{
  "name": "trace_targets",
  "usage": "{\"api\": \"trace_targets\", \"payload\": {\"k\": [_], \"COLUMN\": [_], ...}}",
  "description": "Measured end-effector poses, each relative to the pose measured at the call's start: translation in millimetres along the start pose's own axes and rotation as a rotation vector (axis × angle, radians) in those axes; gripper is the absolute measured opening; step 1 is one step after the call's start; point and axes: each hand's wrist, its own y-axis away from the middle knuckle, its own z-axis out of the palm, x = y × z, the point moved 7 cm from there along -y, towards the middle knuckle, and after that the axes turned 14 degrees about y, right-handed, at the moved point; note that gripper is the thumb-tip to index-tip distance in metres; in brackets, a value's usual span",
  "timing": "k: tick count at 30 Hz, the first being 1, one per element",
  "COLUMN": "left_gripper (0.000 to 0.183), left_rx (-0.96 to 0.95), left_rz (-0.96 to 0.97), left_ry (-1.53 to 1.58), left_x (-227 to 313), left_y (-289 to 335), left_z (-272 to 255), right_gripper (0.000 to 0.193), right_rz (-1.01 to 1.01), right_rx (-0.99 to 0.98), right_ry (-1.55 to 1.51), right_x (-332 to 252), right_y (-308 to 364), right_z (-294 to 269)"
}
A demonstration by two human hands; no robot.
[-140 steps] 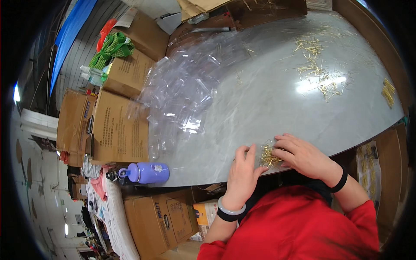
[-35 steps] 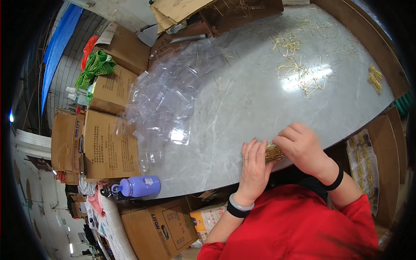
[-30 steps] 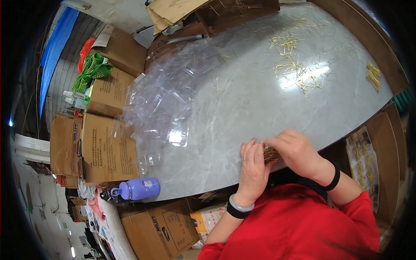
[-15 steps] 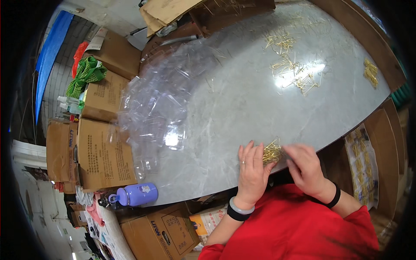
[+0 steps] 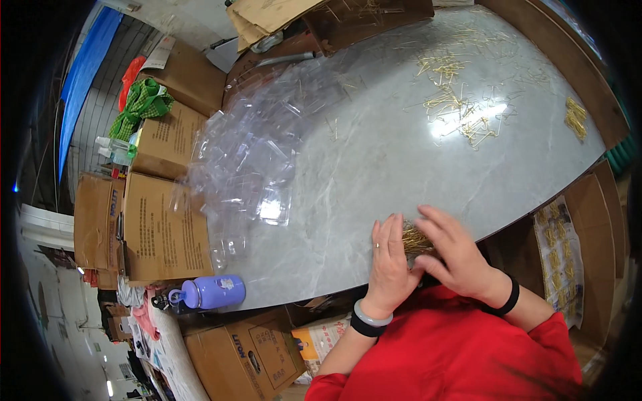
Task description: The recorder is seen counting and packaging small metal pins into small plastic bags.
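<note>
A small bundle of gold wire hooks (image 5: pixel 414 238) rests at the near edge of the grey table, between my two hands. My left hand (image 5: pixel 391 264) holds the bundle from its left side, with straight fingers along it and the thumb bent round the near end. Over the right side of the bundle is my right hand (image 5: pixel 458 257), its fingers stretched out and its thumb apart. Part of the bundle is hidden by the fingers. Loose gold hooks (image 5: pixel 445 65) lie scattered farther back, and a second gathered bundle (image 5: pixel 575 120) lies at the far right.
Clear plastic packs (image 5: pixel 247 154) are heaped on the table's left side. A purple bottle (image 5: pixel 217 292) lies at the near left edge beside stacked cardboard boxes (image 5: pixel 164 227). Below the table at right, an open carton (image 5: pixel 592 220) holds bundles of gold hooks.
My right hand has moved slightly left and closer over the bundle, its fingers now reaching beyond it. My left hand stays at the bundle. The view has shifted a little.
</note>
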Motion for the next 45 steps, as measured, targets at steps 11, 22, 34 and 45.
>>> {"api": "trace_targets", "payload": {"k": [11, 22, 34, 45], "left_gripper": [0.101, 0.064, 0.051, 0.026], "left_rx": [-0.046, -0.069, -0.213, 0.296], "left_rz": [-0.151, -0.378, -0.241, -0.415], "left_ry": [0.179, -0.107, -0.139, -0.708], "left_x": [-8, 3, -31, -112], "left_y": [1, 11, -7, -80], "left_z": [-16, -35, -83, -207], "right_gripper": [0.038, 0.051, 0.043, 0.033], "right_rz": [-0.283, -0.31, -0.322, -0.25], "right_rx": [-0.197, -0.317, -0.162, -0.049], "right_ry": [0.171, 0.357, 0.398, 0.356], "right_x": [-2, -8, 1, 0], "right_y": [-16, -9, -13, -9], "right_z": [24, 17, 13, 13]}}
